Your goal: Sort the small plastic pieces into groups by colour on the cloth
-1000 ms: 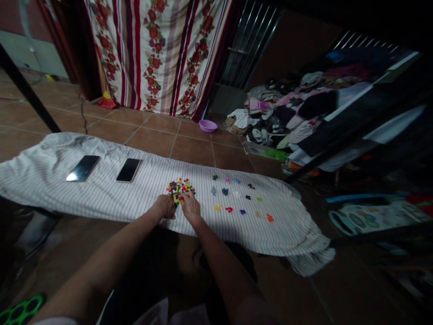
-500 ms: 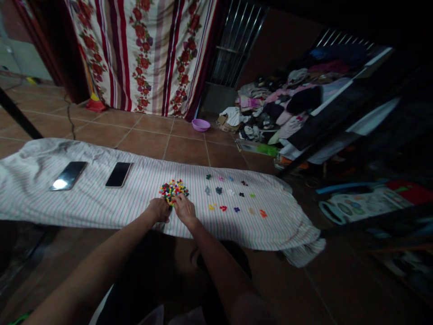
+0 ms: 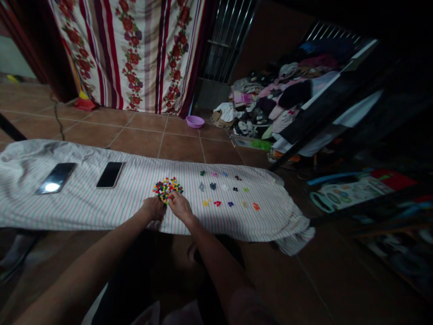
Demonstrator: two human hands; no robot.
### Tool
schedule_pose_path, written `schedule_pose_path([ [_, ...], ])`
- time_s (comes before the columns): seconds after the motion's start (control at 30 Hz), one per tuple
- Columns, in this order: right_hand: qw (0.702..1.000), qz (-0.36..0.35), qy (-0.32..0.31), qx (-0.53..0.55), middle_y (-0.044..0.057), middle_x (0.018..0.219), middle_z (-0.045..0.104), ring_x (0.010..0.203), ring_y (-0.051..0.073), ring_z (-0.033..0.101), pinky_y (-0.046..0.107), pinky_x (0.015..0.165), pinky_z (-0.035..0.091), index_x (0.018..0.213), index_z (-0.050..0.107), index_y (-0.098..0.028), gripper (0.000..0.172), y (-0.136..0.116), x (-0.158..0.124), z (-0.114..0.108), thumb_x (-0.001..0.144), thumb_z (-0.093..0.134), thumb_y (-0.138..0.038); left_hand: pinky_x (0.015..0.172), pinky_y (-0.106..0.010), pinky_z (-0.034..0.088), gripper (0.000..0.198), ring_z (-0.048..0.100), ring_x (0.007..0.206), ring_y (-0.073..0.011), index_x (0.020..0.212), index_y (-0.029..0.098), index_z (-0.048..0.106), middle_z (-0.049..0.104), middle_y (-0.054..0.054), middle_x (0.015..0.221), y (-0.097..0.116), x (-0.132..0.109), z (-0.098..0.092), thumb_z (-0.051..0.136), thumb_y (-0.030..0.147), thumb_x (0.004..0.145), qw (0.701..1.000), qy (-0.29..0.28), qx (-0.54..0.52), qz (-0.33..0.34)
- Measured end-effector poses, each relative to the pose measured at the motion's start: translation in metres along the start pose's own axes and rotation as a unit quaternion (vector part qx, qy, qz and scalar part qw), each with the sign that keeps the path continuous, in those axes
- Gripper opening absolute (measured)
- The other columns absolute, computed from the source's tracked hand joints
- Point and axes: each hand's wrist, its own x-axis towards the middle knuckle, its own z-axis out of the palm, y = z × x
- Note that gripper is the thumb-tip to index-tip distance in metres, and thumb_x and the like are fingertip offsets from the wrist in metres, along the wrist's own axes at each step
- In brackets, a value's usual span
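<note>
A mixed pile of tiny coloured pieces (image 3: 168, 186), perhaps beads or small bricks, lies on the striped cloth (image 3: 142, 174). My left hand (image 3: 154, 209) rests at the pile's near left edge, its fingers curled down and mostly hidden. At the near right side of the pile, my right hand (image 3: 179, 205) has thumb and fingers pinched together; anything between them is too small to make out. To the right lie small single-colour groups in rows, among them yellow pieces (image 3: 206, 203), red pieces (image 3: 217, 203), dark grey pieces (image 3: 213, 186) and orange pieces (image 3: 256, 206).
Two phones, a silver-lit one (image 3: 57, 178) and a dark one (image 3: 110, 174), lie left on the cloth. Beyond, a purple basin (image 3: 195, 122) stands on the tiled floor before a floral curtain (image 3: 135, 54). A heap of clothes (image 3: 270, 97) fills the back right.
The whole view has shifted slightly, so the table appears further left. My right hand has moved slightly at the pile's edge, still pinched. The left hand stays beside the pile.
</note>
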Motion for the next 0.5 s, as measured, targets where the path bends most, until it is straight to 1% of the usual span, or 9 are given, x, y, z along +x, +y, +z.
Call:
schedule_pose_path([
  [0.13,0.999,0.026,0.033,0.027,0.001,0.098,0.066,0.092,0.014,0.061,0.023,0.08,0.044,0.098,0.06,-0.023,0.015,0.009,-0.004,-0.009,0.087,0.049,-0.02,0.085,-0.045,0.05,0.041,0.059,0.107,-0.0298,0.108,0.019,0.067,0.063,-0.017,0.113,0.001,-0.001,0.001,0.063,0.04,0.073,1.0,-0.01,0.017,-0.009],
  [0.23,0.995,0.063,0.067,0.041,0.001,0.096,0.067,0.084,0.013,0.062,0.023,0.077,0.045,0.096,0.06,-0.022,0.016,0.024,-0.011,-0.022,0.086,0.048,-0.019,0.086,-0.045,0.05,0.037,0.058,0.109,-0.0298,0.107,0.02,0.067,0.062,-0.017,0.116,0.002,-0.001,0.002,0.061,0.036,0.075,1.0,-0.012,0.023,-0.012],
  [0.37,0.986,0.103,0.128,0.036,0.001,0.094,0.067,0.08,0.013,0.062,0.024,0.077,0.045,0.094,0.06,-0.022,0.016,0.056,-0.025,-0.045,0.085,0.047,-0.021,0.086,-0.045,0.049,0.038,0.058,0.109,-0.0298,0.109,0.02,0.066,0.062,-0.017,0.117,0.002,-0.002,0.003,0.061,0.035,0.074,0.999,-0.012,0.025,-0.016],
  [0.5,0.97,0.138,0.201,0.005,0.003,0.09,0.067,0.081,0.016,0.061,0.026,0.077,0.044,0.09,0.062,-0.021,0.017,0.093,-0.042,-0.07,0.084,0.046,-0.024,0.085,-0.045,0.05,0.039,0.06,0.106,-0.0295,0.11,0.018,0.066,0.061,-0.018,0.117,0.001,-0.002,0.004,0.06,0.034,0.075,0.999,-0.012,0.026,-0.02],
])
